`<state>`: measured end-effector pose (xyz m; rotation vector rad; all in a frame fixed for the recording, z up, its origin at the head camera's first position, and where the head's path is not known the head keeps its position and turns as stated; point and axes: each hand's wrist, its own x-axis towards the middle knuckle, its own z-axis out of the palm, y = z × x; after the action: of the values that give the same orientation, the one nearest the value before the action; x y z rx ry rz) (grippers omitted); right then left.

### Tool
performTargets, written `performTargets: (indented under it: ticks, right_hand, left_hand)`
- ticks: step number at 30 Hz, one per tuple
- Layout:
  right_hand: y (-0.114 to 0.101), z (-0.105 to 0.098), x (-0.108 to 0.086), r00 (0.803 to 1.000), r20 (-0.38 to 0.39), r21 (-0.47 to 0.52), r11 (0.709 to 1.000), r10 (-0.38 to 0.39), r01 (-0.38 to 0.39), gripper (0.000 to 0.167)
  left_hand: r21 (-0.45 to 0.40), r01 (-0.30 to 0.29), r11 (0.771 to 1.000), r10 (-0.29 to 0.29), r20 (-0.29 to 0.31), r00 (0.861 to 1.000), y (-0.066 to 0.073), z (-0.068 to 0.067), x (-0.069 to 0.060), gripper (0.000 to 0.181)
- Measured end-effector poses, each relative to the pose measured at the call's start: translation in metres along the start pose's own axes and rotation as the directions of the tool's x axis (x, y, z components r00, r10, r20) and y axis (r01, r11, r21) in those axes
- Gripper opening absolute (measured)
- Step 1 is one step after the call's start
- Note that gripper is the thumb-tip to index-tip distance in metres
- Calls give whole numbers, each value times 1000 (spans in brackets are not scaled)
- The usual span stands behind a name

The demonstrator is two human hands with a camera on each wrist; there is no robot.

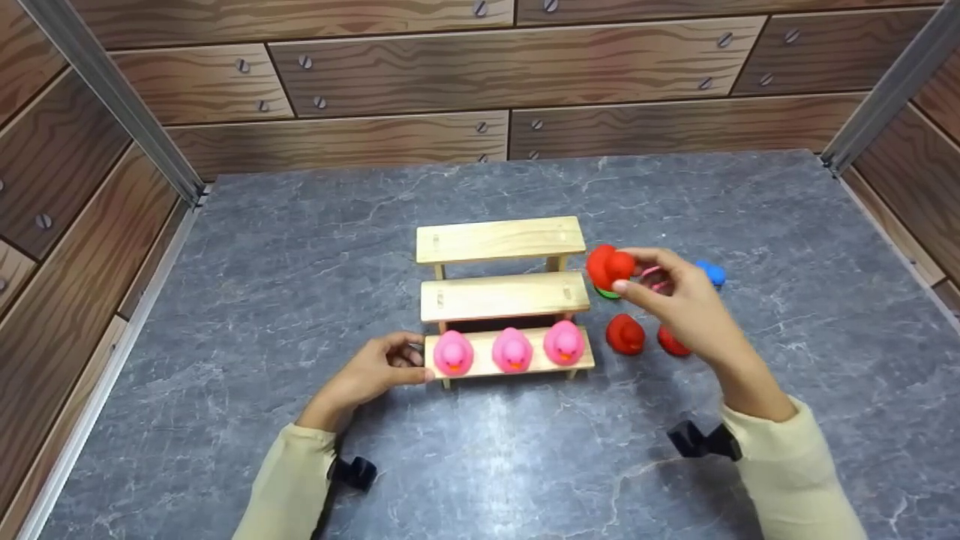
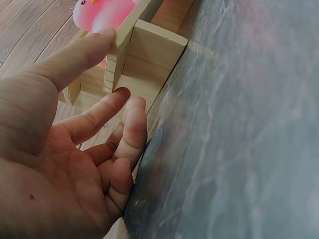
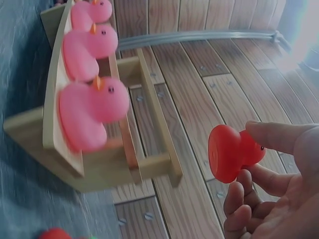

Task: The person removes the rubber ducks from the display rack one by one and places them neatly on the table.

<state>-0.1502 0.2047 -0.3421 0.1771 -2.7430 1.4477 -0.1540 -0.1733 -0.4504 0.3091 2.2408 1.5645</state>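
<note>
My right hand (image 1: 679, 296) pinches a red rubber duck (image 1: 609, 265) between thumb and fingers, raised just right of a three-step wooden stand (image 1: 504, 296). In the right wrist view the red duck (image 3: 227, 154) is held by its head, its flat base turned toward the stand. Three pink rubber ducks (image 1: 512, 350) sit in a row on the lowest step. At that step's left end, my left hand (image 1: 379, 367) grips the board, thumb on its edge and index finger beneath, as the left wrist view shows. The middle and top steps carry nothing.
Two more red ducks (image 1: 625, 334) stand on the grey marbled table (image 1: 300, 247) right of the stand, one partly behind my right wrist. A blue thing (image 1: 711, 274), a pink one and a green one (image 1: 607, 292) are partly hidden around my right hand. Wood-patterned walls (image 1: 480, 75) enclose the table.
</note>
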Motion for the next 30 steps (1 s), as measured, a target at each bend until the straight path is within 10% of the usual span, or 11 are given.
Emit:
performTargets:
  ticks: [30]
  right_hand:
    - [56, -53, -19, 996, -73, -67, 997, 43, -48, 45]
  left_hand:
    - [-6, -4, 1000, 4, 5, 1000, 1, 0, -1, 55]
